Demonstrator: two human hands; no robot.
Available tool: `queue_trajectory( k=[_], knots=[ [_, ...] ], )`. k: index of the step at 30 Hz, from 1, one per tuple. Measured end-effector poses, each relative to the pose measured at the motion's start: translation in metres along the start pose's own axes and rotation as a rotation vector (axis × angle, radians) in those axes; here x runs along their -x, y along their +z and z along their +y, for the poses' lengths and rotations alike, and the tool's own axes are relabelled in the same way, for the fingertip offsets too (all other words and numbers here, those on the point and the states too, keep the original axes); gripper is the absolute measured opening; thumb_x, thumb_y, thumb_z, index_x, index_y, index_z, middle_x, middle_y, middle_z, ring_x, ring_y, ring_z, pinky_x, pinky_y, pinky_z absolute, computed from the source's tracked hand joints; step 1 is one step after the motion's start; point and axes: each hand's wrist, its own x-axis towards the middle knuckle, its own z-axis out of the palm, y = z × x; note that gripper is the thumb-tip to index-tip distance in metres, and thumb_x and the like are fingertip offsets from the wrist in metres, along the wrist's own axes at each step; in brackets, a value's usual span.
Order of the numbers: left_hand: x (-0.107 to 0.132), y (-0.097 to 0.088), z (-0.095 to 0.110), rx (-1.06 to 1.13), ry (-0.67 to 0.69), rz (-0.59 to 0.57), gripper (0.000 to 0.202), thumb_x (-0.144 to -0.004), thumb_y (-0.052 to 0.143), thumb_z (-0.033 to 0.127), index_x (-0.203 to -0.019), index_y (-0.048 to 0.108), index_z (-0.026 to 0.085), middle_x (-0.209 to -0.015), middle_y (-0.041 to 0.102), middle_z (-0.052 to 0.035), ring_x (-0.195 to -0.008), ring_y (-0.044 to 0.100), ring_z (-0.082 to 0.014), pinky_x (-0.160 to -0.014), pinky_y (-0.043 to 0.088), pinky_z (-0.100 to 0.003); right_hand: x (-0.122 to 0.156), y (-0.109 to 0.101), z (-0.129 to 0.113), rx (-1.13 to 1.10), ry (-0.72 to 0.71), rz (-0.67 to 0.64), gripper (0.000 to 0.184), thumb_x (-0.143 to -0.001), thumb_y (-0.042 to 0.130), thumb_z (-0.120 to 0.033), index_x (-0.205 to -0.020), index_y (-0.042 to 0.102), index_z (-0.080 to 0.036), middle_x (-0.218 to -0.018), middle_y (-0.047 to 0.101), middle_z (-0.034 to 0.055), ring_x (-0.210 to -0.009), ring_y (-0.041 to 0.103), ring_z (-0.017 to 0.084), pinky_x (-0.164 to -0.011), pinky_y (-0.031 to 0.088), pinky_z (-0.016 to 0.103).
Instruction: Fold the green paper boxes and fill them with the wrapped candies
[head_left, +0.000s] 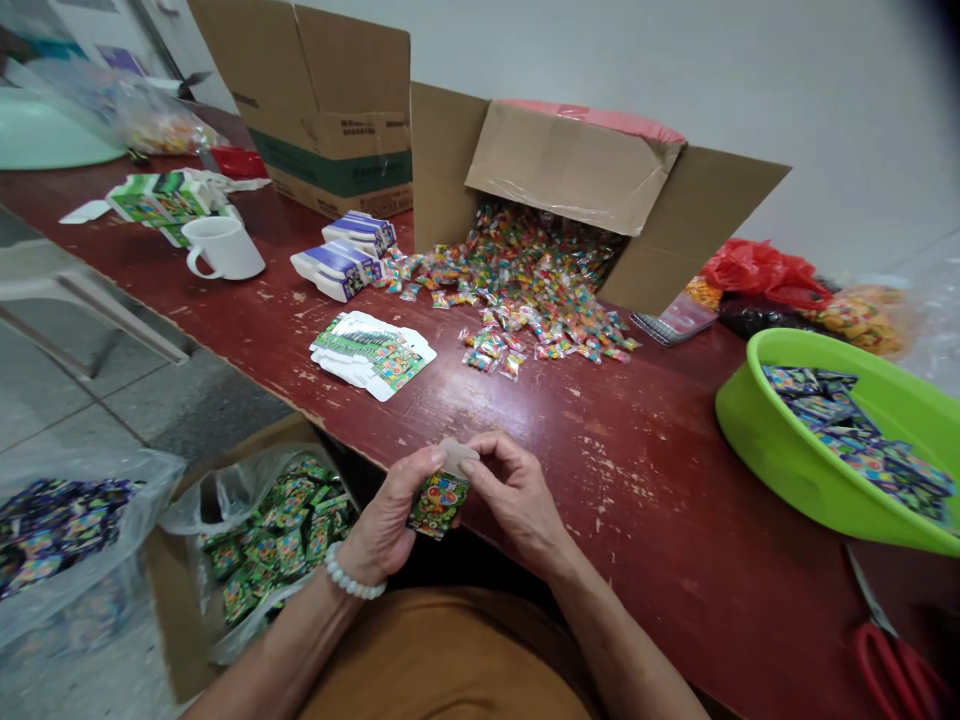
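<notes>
A small colourful box [437, 503] is held just above the near edge of the bench [660, 480], gripped between both hands. The left hand [390, 525] is curled around its left side, thumb laid along the top, a white bead bracelet [351, 580] seen at the wrist. The right hand [514, 495] is bent in from the right, its fingertips [472, 468] pinched on the box's open top flap. Both forearms are angled inward from the body. A pile of wrapped sweets [532, 290] is spilled from a tipped carton [577, 180] near the bench's far edge. Flat printed cards [373, 352] are stacked left of the hands. A green basin [810, 460] is set at the right end.
</notes>
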Motion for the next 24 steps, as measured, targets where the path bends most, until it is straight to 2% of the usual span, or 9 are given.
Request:
queue_trajectory(
  k=[2,4,7,12,14,16,19,21,24],
  knots=[
    [0.002,0.002,0.001,0.031,-0.009,0.015,0.026,-0.072,0.078,0.034,-0.082,0.065,0.014,-0.068,0.064,-0.0009,-0.054,0.061,-0.0149,-0.046,0.054,-0.025,0.000,-0.002,0.003,0.212,-0.206,0.041,0.011,-0.086,0.060,-0.027,-0.081,0.067,-0.020,-0.081,0.067,0.0034,-0.075,0.063,0.016,-0.072,0.051,0.029],
    [0.003,0.004,0.002,0.072,-0.060,0.012,0.025,-0.072,0.078,0.032,-0.082,0.063,0.015,-0.067,0.063,0.0004,-0.052,0.060,-0.0146,-0.044,0.054,-0.026,0.000,-0.005,0.005,0.325,-0.333,0.019,0.012,-0.089,0.058,-0.024,-0.087,0.069,-0.022,-0.084,0.070,0.0046,-0.079,0.065,0.017,-0.075,0.051,0.029],
    [0.003,0.006,0.004,0.098,-0.148,-0.008,0.026,-0.077,0.075,0.034,-0.089,0.063,0.014,-0.068,0.063,-0.0007,-0.049,0.060,-0.0144,-0.042,0.055,-0.027,0.002,-0.011,0.004,0.348,-0.349,-0.053,0.015,-0.092,0.056,-0.024,-0.096,0.070,-0.023,-0.091,0.072,0.0054,-0.081,0.068,0.017,-0.075,0.053,0.029],
    [0.002,0.004,0.004,0.124,-0.149,-0.058,0.034,-0.083,0.070,0.036,-0.110,0.063,0.016,-0.075,0.066,-0.0033,-0.050,0.061,-0.0141,-0.042,0.054,-0.025,0.003,-0.012,-0.005,0.308,-0.380,-0.132,0.016,-0.091,0.056,-0.021,-0.099,0.070,-0.023,-0.100,0.072,0.0078,-0.098,0.068,0.021,-0.086,0.053,0.035],
    [0.002,0.003,0.005,0.089,-0.153,-0.094,0.040,-0.085,0.066,0.044,-0.114,0.063,0.017,-0.078,0.067,-0.0050,-0.048,0.059,-0.0142,-0.041,0.053,-0.026,0.002,-0.010,-0.005,0.274,-0.347,-0.120,0.014,-0.090,0.057,-0.022,-0.094,0.071,-0.023,-0.099,0.072,0.0080,-0.097,0.068,0.021,-0.086,0.053,0.035],
    [0.003,0.003,0.005,-0.009,-0.096,-0.102,0.044,-0.085,0.064,0.048,-0.115,0.063,0.017,-0.082,0.067,-0.0059,-0.048,0.058,-0.0144,-0.041,0.052,-0.027,0.001,-0.007,-0.003,0.246,-0.279,-0.091,0.011,-0.088,0.060,-0.023,-0.086,0.071,-0.022,-0.094,0.072,0.0070,-0.091,0.068,0.020,-0.083,0.053,0.033],
    [0.005,0.006,0.006,-0.187,0.054,-0.026,0.042,-0.080,0.071,0.044,-0.112,0.067,0.016,-0.080,0.065,-0.0044,-0.053,0.057,-0.0139,-0.042,0.051,-0.024,0.000,-0.003,0.003,0.222,-0.155,-0.036,0.006,-0.083,0.066,-0.024,-0.083,0.070,-0.020,-0.086,0.071,0.0051,-0.079,0.067,0.018,-0.075,0.052,0.031],
    [0.004,0.007,0.006,-0.258,0.086,0.000,0.046,-0.078,0.073,0.045,-0.111,0.068,0.014,-0.074,0.064,-0.0038,-0.052,0.056,-0.0135,-0.043,0.050,-0.023,-0.001,-0.002,0.004,0.140,-0.037,-0.011,0.008,-0.079,0.070,-0.027,-0.082,0.069,-0.019,-0.081,0.071,0.0041,-0.071,0.065,0.017,-0.068,0.052,0.029],
    [0.003,0.006,0.006,-0.308,0.077,-0.039,0.053,-0.077,0.072,0.050,-0.115,0.067,0.013,-0.068,0.063,-0.0039,-0.049,0.054,-0.0134,-0.043,0.048,-0.023,-0.001,-0.003,0.002,-0.072,0.125,-0.004,0.015,-0.074,0.074,-0.030,-0.078,0.069,-0.018,-0.076,0.071,0.0025,-0.064,0.064,0.015,-0.062,0.051,0.027]
  ],
)
